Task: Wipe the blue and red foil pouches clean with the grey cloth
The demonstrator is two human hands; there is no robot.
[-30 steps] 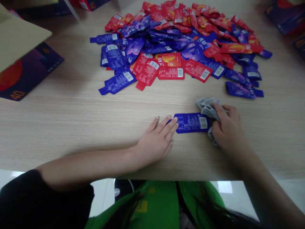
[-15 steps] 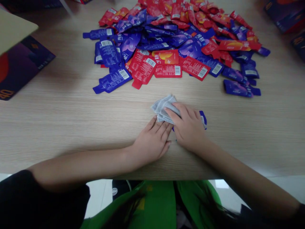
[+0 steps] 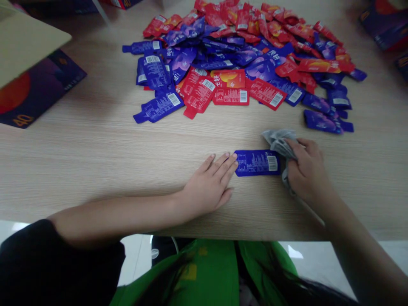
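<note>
Blue sachet (image 3: 257,163) on pale wood-grain table (image 3: 79,157), tiled floor (image 3: 135,257) below

A box (image 3: 47,93) sits on the table's (image 3: 95,161) left side, two boxes (image 3: 387,27) on its right. Floor (image 3: 137,255) shows below its near edge.

The bare left hand (image 3: 208,187) apparently hides the narrow end of the flat blue printed sachet (image 3: 256,163), whose lettering is too small to read.

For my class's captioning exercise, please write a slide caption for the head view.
The left hand touches a blue sachet; the right hand holds a grey cloth near piled sachets.
</note>
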